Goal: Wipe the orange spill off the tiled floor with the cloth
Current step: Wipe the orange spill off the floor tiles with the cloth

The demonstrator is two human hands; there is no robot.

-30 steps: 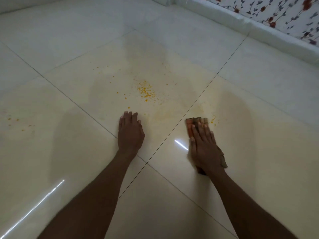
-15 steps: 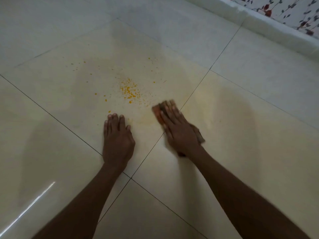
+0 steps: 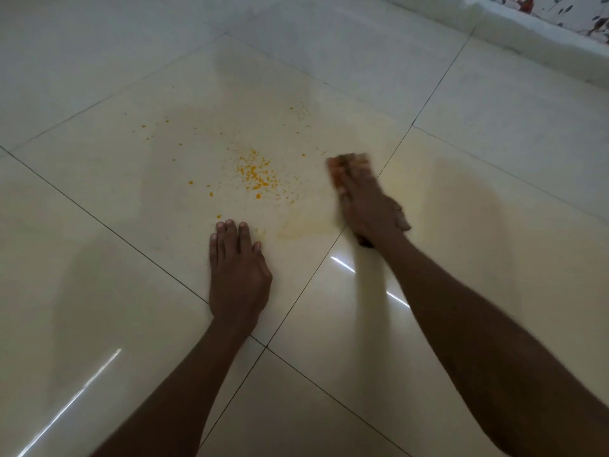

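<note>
Orange specks of the spill [image 3: 255,176] lie thickest on the cream tile ahead of me, with stray dots farther left and up. A pale yellowish smear [image 3: 303,225] stretches between my hands. My right hand [image 3: 370,209] presses flat on a folded orange-brown cloth [image 3: 346,163], whose front edge pokes out past the fingertips, just right of the specks, by a grout line. The hand is motion-blurred. My left hand [image 3: 237,272] rests palm down on the tiled floor [image 3: 99,209], fingers together, holding nothing.
A white raised ledge [image 3: 527,34] runs along the top right, with a floral-patterned surface [image 3: 586,14] behind it. Dark grout lines cross the glossy tiles, and light streaks reflect at lower left.
My right hand slid the cloth left across the grout line toward the specks, then a little forward. My left hand stayed planted. The camera view shifted slightly.
</note>
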